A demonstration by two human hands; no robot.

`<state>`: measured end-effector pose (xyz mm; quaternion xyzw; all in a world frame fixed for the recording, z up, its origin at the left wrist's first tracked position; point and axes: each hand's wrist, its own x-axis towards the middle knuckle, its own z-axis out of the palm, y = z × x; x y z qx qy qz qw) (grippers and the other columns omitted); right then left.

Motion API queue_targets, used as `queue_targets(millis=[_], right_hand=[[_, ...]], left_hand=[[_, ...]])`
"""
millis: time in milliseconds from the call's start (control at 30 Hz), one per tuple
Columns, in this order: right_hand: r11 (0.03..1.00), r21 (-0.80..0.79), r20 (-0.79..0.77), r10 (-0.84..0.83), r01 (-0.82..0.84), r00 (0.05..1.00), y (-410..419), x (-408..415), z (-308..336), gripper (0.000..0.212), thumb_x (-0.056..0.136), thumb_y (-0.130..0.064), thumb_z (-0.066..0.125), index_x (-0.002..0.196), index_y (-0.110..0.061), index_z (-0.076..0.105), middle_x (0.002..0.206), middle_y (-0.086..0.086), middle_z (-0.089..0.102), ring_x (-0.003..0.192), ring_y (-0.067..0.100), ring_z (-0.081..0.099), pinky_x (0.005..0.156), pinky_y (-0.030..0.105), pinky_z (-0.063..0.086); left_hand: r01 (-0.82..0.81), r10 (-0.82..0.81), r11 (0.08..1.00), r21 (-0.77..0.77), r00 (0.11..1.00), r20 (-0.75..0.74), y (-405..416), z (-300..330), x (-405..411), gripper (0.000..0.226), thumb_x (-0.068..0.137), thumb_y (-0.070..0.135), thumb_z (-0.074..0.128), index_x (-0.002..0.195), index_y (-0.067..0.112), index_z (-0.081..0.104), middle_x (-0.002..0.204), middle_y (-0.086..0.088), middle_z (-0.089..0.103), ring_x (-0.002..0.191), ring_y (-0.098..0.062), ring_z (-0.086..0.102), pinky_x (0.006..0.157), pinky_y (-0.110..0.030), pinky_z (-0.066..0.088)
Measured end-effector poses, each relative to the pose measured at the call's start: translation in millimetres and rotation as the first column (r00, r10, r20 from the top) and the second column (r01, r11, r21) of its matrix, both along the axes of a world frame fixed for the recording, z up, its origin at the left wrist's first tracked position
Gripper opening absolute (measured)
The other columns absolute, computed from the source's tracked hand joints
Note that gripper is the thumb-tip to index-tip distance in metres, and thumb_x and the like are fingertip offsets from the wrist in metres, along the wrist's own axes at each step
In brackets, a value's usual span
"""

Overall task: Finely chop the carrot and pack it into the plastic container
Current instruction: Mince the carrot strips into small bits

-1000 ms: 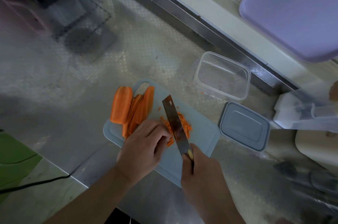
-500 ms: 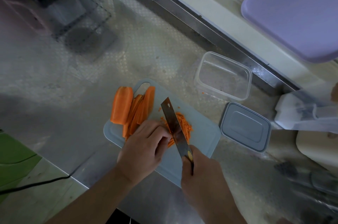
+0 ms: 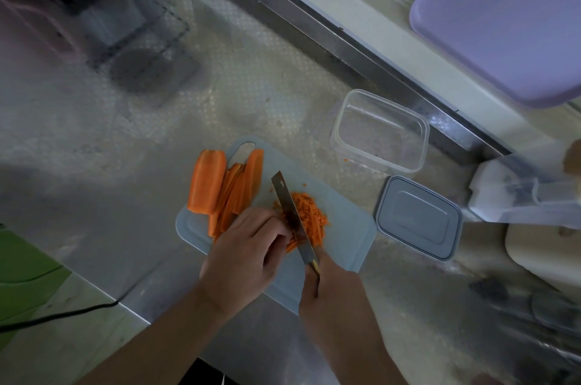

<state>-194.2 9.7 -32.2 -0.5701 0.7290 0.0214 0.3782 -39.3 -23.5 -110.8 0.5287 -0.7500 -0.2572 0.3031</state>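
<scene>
Orange carrot strips [image 3: 297,241] sat bunched under my left hand [image 3: 243,254] on the cutting board [image 3: 345,237], fingers curled back to pin them clear of the knife [image 3: 290,215] my right hand [image 3: 330,284] gripped. Chopped bits [image 3: 309,216] piled past the blade, and the plastic container [image 3: 380,133] waited open just beyond the board, I'd guess for easy scooping.
</scene>
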Motion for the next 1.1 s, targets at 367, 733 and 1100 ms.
queue_targets(millis=[367, 733, 1100], right_hand=[[0.999, -0.019, 0.025, -0.043, 0.043, 0.999, 2.4, -5.3, -4.7, 0.018, 0.106, -0.037, 0.037, 0.117, -0.041, 0.051, 0.07, -0.003, 0.061, 0.061, 0.013, 0.064, 0.055, 0.031, 0.056], [0.998, -0.047, 0.036, -0.05, 0.051, 0.998, 2.4, -5.1, -5.2, 0.025, 0.106, -0.036, 0.038, 0.125, -0.04, 0.053, 0.069, -0.004, 0.062, 0.058, 0.012, 0.063, 0.051, 0.027, 0.05], [0.996, -0.046, 0.059, -0.071, 0.074, 0.996, 2.9, -4.6, -4.8, 0.019, 0.105, -0.034, 0.042, 0.117, -0.042, 0.055, 0.065, -0.005, 0.062, 0.061, 0.009, 0.064, 0.051, 0.028, 0.052]], left_hand=[[-0.018, 0.028, 0.996, 0.088, 0.994, -0.109, -4.6, 13.6, 0.6, 0.013, 0.09, 0.009, 0.08, 0.097, 0.017, 0.073, 0.106, 0.01, 0.064, 0.105, -0.009, 0.058, 0.092, -0.026, 0.049], [-0.002, 0.003, 1.0, 0.021, 0.998, -0.064, 3.2, 6.4, 15.4, 0.015, 0.095, 0.013, 0.076, 0.11, 0.013, 0.074, 0.117, 0.006, 0.064, 0.114, -0.011, 0.06, 0.097, -0.027, 0.051], [-0.001, 0.001, 0.999, 0.043, 1.0, -0.011, 4.4, 7.1, 8.6, 0.023, 0.095, 0.016, 0.076, 0.118, 0.012, 0.072, 0.121, 0.004, 0.063, 0.116, -0.012, 0.059, 0.101, -0.031, 0.051]])
